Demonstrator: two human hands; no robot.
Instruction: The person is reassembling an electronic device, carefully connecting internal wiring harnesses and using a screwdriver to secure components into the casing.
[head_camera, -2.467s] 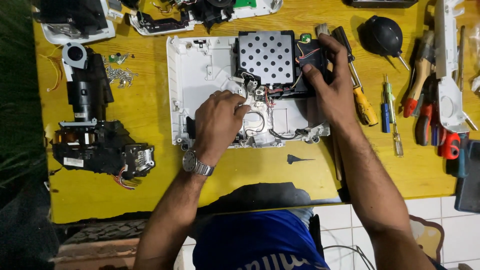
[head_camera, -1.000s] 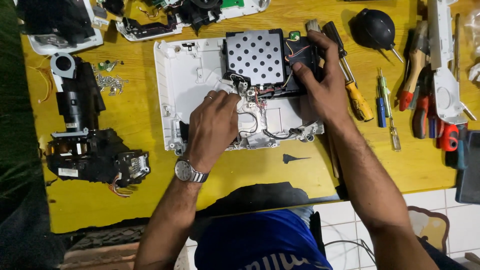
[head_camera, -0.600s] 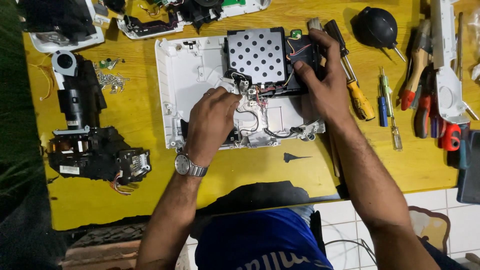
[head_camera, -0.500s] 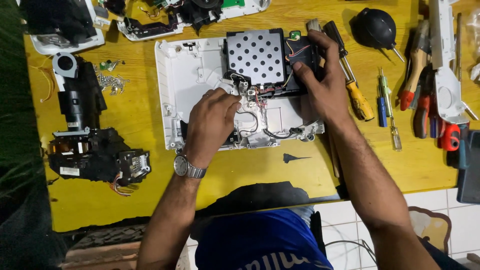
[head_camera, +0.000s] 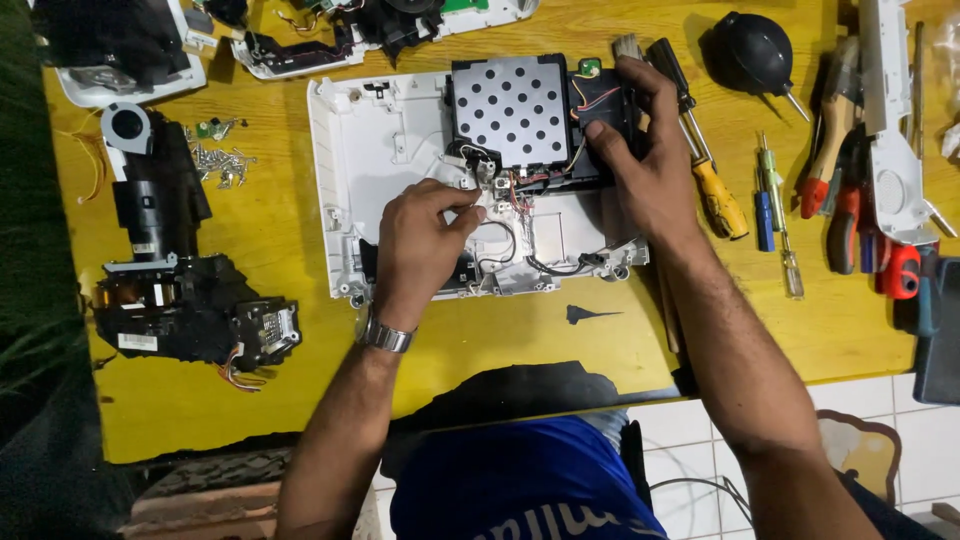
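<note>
An opened white plastic device casing (head_camera: 375, 150) lies on the yellow table (head_camera: 250, 250), with a perforated metal shield (head_camera: 512, 108), red and black wires and a black module (head_camera: 606, 110) inside. My left hand (head_camera: 420, 245), a watch on its wrist, rests on the casing's middle with fingertips pinched at small parts near the wires; whether it holds anything is unclear. My right hand (head_camera: 648, 160) grips the black module at the casing's upper right corner.
A black optical assembly (head_camera: 165, 270) and a pile of screws (head_camera: 222, 162) lie at the left. More casing parts (head_camera: 330, 40) sit at the top. Screwdrivers (head_camera: 715, 190), a black air blower (head_camera: 752, 55), pliers (head_camera: 840, 140) and a brush are at the right.
Both hands stay on the casing. My left hand's fingers have shifted slightly up towards the wires; the view has drifted a little.
</note>
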